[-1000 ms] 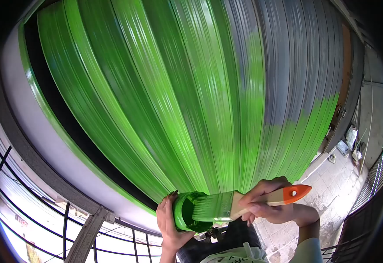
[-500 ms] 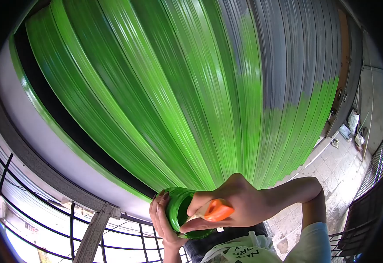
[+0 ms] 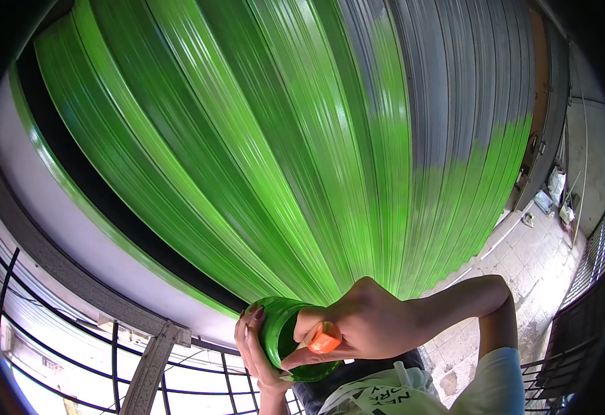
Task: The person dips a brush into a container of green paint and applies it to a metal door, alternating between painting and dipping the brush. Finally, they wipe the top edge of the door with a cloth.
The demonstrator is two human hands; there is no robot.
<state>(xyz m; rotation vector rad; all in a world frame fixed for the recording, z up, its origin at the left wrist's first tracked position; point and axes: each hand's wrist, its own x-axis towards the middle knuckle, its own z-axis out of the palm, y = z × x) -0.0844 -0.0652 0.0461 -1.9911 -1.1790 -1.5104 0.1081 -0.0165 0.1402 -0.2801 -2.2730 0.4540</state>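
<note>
Orange-ended brush handle [image 3: 324, 338], glossy cylindrical can [image 3: 272, 328], ribbed green-grey panel [image 3: 295, 149]

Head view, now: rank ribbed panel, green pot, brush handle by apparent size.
1. Ribbed panel, by far
2. Green pot, partly covered
3. Brush handle, mostly hidden; chiefly its orange end shows

Visible parts only; pot and handle sit nearer the camera.
</note>
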